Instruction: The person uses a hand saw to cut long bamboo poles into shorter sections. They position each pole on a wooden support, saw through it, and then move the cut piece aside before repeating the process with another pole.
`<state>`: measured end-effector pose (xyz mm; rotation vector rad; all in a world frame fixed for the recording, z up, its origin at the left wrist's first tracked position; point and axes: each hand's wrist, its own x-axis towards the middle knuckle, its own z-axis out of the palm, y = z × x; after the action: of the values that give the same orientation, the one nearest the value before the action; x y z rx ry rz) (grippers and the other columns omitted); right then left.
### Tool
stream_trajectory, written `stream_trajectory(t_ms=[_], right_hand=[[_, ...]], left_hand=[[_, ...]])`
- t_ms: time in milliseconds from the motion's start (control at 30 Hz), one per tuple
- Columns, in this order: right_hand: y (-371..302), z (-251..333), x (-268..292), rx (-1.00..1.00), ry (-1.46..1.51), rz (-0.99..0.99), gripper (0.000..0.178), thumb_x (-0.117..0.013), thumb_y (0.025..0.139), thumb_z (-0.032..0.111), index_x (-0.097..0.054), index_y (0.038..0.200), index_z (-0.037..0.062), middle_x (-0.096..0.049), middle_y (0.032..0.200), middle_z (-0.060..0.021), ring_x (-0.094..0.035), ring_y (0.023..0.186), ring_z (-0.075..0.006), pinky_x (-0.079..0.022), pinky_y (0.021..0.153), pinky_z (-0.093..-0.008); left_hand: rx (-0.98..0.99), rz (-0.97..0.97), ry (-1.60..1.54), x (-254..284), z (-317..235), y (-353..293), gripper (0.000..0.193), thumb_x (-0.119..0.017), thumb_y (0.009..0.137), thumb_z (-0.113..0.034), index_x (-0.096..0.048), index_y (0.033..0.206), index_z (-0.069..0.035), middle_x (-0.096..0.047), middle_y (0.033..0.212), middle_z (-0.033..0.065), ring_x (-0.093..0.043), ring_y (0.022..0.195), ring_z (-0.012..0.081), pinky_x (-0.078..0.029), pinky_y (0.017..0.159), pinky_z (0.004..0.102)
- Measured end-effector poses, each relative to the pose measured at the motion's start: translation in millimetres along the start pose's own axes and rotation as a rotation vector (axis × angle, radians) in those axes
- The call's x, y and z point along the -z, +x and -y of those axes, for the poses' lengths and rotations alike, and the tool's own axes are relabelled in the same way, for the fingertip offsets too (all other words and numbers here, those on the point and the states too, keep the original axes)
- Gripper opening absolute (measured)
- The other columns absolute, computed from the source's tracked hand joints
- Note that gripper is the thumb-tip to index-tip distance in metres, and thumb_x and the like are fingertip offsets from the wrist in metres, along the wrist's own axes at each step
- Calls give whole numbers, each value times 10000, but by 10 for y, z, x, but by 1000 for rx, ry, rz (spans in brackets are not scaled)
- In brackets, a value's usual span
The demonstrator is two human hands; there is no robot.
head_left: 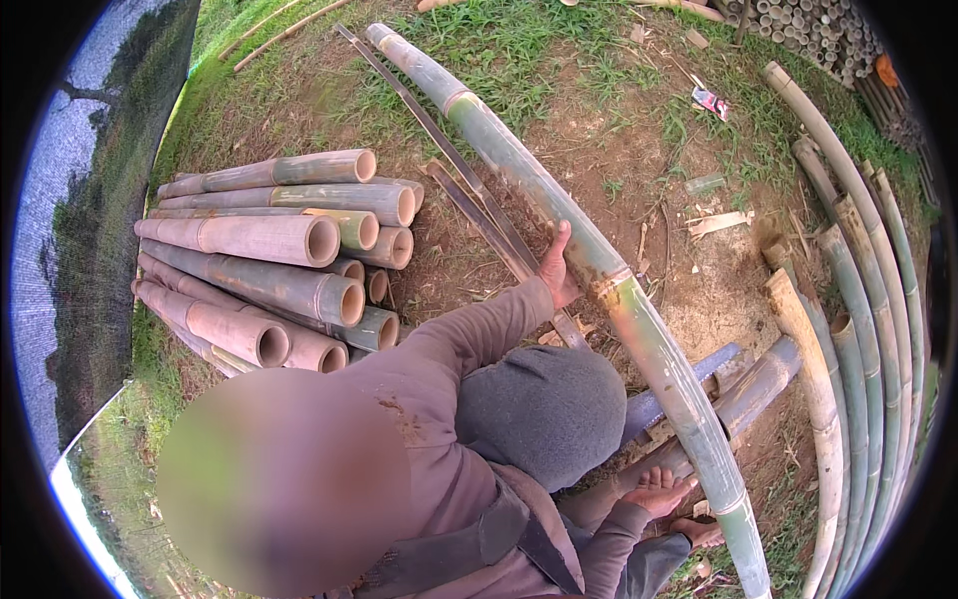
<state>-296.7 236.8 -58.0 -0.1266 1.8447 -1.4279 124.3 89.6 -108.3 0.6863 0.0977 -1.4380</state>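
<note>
A long green-and-brown bamboo pole (pixel 654 344) slants across the view from upper middle to lower right. My left hand (pixel 559 272) holds it from its left side near a brownish node, thumb raised and the fingers partly hidden beneath it. Farther down, my right hand (pixel 659 491) is palm up beside the pole's lower part, fingers apart and holding nothing. Beneath the pole, a thicker bamboo piece (pixel 760 384) lies crosswise on the ground. A bluish pole (pixel 714 361) lies beside it. Two narrow split bamboo strips (pixel 479 215) run left of my left hand.
Cut bamboo sections (pixel 269 238) are stacked at left. Long curved poles (pixel 878 299) line the right. My grey-clothed knee (pixel 544 419) is close to the pole. A clear bottle (pixel 705 184) and a small packet (pixel 711 102) lie on the ground. A blurred patch covers the lower left.
</note>
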Motion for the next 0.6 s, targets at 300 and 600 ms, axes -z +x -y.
stream_trajectory(t_ms=[300, 600], right_hand=[[1486, 1021, 591, 79, 631, -45, 1153, -789, 786, 753, -304, 1696, 236, -301, 1749, -147, -423, 1513, -444, -361, 1232, -657], [1371, 886, 95, -29, 529, 121, 891, -775, 872, 652, -571, 1505, 58, -643, 1473, -196, -618, 1345, -430, -470, 1181, -594]], left_hand=[[10, -6, -62, -14, -70, 62, 819, -809, 842, -704, -600, 1392, -134, -663, 1347, 101, -607, 1307, 321, -426, 1187, 571], [-193, -191, 101, -269, -790, 426, 797, -813, 843, -672, -590, 1396, -144, -691, 1287, 93, -654, 1251, 320, -498, 1129, 573]])
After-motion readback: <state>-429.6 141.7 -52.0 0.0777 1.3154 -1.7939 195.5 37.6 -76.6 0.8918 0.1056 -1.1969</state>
